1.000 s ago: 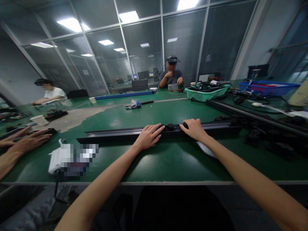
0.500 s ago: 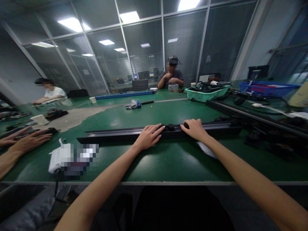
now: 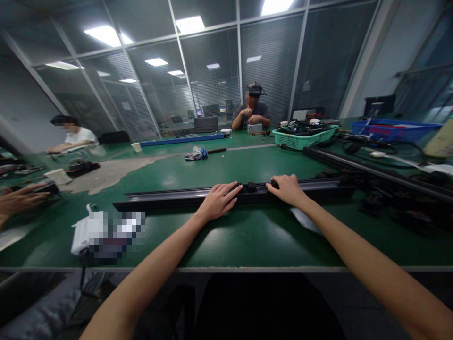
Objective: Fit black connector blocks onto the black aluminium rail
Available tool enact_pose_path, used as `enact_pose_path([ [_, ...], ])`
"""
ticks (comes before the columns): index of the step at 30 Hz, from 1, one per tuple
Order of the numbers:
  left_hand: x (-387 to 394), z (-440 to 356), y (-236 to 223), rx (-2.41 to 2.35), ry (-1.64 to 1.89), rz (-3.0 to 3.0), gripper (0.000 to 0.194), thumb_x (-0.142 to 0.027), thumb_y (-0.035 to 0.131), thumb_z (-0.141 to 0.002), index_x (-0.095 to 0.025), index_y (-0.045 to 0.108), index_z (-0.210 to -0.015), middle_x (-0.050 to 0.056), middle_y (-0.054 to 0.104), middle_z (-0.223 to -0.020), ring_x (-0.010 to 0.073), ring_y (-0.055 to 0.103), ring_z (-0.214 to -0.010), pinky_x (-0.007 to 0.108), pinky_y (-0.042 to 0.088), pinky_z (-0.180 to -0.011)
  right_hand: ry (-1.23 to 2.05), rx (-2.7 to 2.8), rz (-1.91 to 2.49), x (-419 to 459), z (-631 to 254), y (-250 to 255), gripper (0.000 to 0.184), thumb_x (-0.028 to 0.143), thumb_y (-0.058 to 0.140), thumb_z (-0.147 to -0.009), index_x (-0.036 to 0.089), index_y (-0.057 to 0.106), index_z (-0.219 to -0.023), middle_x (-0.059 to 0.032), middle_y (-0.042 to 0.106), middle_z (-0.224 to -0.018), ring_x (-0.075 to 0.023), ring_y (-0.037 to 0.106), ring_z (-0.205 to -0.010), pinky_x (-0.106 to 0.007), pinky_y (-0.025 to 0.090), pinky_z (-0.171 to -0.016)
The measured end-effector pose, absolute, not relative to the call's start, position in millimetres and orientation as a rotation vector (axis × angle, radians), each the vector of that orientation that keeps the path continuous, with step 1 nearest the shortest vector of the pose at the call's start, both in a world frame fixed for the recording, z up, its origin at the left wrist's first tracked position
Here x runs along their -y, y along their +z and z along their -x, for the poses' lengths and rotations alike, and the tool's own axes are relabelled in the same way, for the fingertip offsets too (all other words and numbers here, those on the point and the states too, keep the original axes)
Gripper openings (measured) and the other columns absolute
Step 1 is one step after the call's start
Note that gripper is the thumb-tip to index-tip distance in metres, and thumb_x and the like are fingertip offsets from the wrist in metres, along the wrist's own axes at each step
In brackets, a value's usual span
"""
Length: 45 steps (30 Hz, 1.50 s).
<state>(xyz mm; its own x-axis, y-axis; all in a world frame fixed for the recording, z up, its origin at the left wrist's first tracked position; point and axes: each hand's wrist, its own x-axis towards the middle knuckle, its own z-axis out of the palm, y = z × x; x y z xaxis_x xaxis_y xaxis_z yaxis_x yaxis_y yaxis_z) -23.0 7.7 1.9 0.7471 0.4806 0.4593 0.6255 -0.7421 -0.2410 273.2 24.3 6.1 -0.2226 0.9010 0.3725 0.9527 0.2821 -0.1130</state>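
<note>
A long black rail (image 3: pixel 166 197) lies across the green table (image 3: pixel 247 236) in front of me. My left hand (image 3: pixel 217 200) rests on the rail with fingers stretched out flat, fingertips beside a small black fitting (image 3: pixel 250 187) on the rail. My right hand (image 3: pixel 287 189) lies on the rail just right of that fitting, fingers curled over a small black part at its fingertips.
A white device (image 3: pixel 83 232) lies at the left front. A co-worker's hand (image 3: pixel 19 200) is at the far left. More black rails (image 3: pixel 371 170) and cables lie to the right, with a green basket (image 3: pixel 302 138) and blue tray (image 3: pixel 396 128) behind. Two people sit across the table.
My hands have stayed where they were on the rail. The co-worker's hands at the far left have pulled back and moved up, now blurred.
</note>
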Motion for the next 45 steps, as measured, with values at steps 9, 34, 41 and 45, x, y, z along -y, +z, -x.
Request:
enact_pose_path([
  [9, -7.7, 23.6, 2.0, 0.851, -0.52, 2.568, 0.051, -0.034, 0.037, -0.101, -0.022, 0.037, -0.151, 0.011, 0.042, -0.152, 0.0248, 0.049, -0.128, 0.043, 0.039, -0.108, -0.209, 2.203, 1.694, -27.0, -275.7, 6.6, 0.04, 0.045, 0.04, -0.094, 0.016, 0.067, -0.096, -0.0127, 0.071, -0.098, -0.0275, 0.06, -0.095, -0.037, 0.028, -0.081],
  [34, -6.7, 22.8, 3.1, 0.854, -0.533, 2.579, 0.051, -0.033, 0.037, -0.101, -0.024, 0.035, -0.152, 0.011, 0.043, -0.152, 0.0246, 0.049, -0.129, 0.044, 0.039, -0.107, -0.216, 2.217, 1.699, -25.9, -282.7, 8.4, 0.041, 0.045, 0.038, -0.094, 0.016, 0.067, -0.096, -0.0132, 0.072, -0.098, -0.0277, 0.061, -0.095, -0.038, 0.029, -0.081],
  [41, -7.9, 23.3, 1.6, 0.862, -0.533, 2.581, 0.051, -0.034, 0.037, -0.101, -0.024, 0.035, -0.152, 0.01, 0.042, -0.152, 0.0243, 0.048, -0.13, 0.043, 0.038, -0.108, -0.219, 2.208, 1.686, -23.9, -283.3, 7.4, 0.041, 0.046, 0.039, -0.094, 0.016, 0.067, -0.099, -0.0134, 0.071, -0.1, -0.0273, 0.06, -0.096, -0.038, 0.029, -0.082],
  [45, -8.2, 23.6, 1.5, 0.861, -0.526, 2.576, 0.051, -0.034, 0.037, -0.102, -0.023, 0.035, -0.152, 0.011, 0.041, -0.153, 0.0244, 0.048, -0.13, 0.043, 0.037, -0.108, -0.205, 2.21, 1.693, -25.7, -286.7, 7.5, 0.042, 0.046, 0.039, -0.094, 0.016, 0.068, -0.098, -0.0129, 0.072, -0.1, -0.0277, 0.061, -0.096, -0.038, 0.029, -0.082],
])
